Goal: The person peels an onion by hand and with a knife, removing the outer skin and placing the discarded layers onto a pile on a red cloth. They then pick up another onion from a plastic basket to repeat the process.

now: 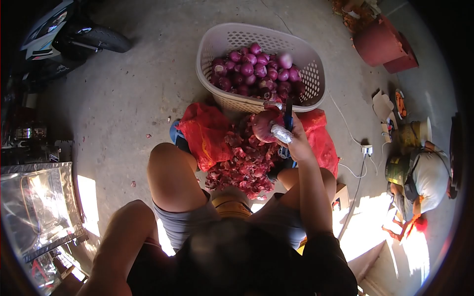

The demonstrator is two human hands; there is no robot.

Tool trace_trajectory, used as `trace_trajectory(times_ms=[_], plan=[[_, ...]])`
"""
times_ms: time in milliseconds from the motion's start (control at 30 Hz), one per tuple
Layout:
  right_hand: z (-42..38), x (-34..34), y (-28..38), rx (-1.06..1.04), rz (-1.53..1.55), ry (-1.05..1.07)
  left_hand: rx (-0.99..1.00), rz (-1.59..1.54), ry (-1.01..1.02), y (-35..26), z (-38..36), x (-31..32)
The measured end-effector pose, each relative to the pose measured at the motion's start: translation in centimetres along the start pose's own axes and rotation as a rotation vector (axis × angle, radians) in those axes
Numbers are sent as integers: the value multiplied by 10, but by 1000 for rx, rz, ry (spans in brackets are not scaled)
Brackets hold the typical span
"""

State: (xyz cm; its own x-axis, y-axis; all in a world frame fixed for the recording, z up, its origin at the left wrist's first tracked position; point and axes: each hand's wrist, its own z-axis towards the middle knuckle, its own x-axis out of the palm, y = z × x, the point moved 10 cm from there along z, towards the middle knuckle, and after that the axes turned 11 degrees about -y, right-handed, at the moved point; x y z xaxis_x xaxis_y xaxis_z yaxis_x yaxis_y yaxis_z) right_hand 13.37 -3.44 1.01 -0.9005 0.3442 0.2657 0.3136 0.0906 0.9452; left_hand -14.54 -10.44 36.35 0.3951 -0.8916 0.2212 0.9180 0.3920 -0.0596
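Note:
My right hand is closed around a large red onion, held above a heap of onion skins. Silvery-white wrapping covers the thumb and one fingertip. A slim blue-and-black tool, looking like a cutter knife, is in the same hand, beside the onion. Just beyond stands a pale perforated plastic basket, holding many purple onions. My left arm bends down at the lower left, and its hand is out of view.
Red mesh sacks lie on both sides of the skins. A motorcycle wheel stands upper left. At right, another person bends near buckets. A white cable and plug lie on the floor; a red-brown tub is upper right.

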Motion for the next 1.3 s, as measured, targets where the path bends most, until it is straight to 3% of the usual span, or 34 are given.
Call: trace_trajectory(times_ms=[300, 600, 700, 800, 900, 1000, 1100, 1200, 1300], plan=[[0, 1, 0, 3, -89, -25, 64, -11, -79, -7, 0, -10], [1, 3, -1, -37, -42, 30, -166, -188, -66, 10, 0, -4], [2, 2, -1, -58, -64, 24, -122, -157, -94, 5, 0, -7], [1, 7, 0, -43, -63, 54, 220, 257, -41, -30, -1, 0], [2, 5, -5, -56, -114, 50, -3, -160, -182, -1, -7, -9], [1, 9, -2, -87, -167, 55, -169, -360, -236, 17, -10, -12], [1, 9, 0, -121, -208, 60, -198, -323, -191, 19, -9, -10], [2, 8, -2, -126, -220, 57, -7, -168, -204, 5, -9, -10], [2, 9, -3, -101, -195, 58, 280, 190, -148, -23, -10, -9]])
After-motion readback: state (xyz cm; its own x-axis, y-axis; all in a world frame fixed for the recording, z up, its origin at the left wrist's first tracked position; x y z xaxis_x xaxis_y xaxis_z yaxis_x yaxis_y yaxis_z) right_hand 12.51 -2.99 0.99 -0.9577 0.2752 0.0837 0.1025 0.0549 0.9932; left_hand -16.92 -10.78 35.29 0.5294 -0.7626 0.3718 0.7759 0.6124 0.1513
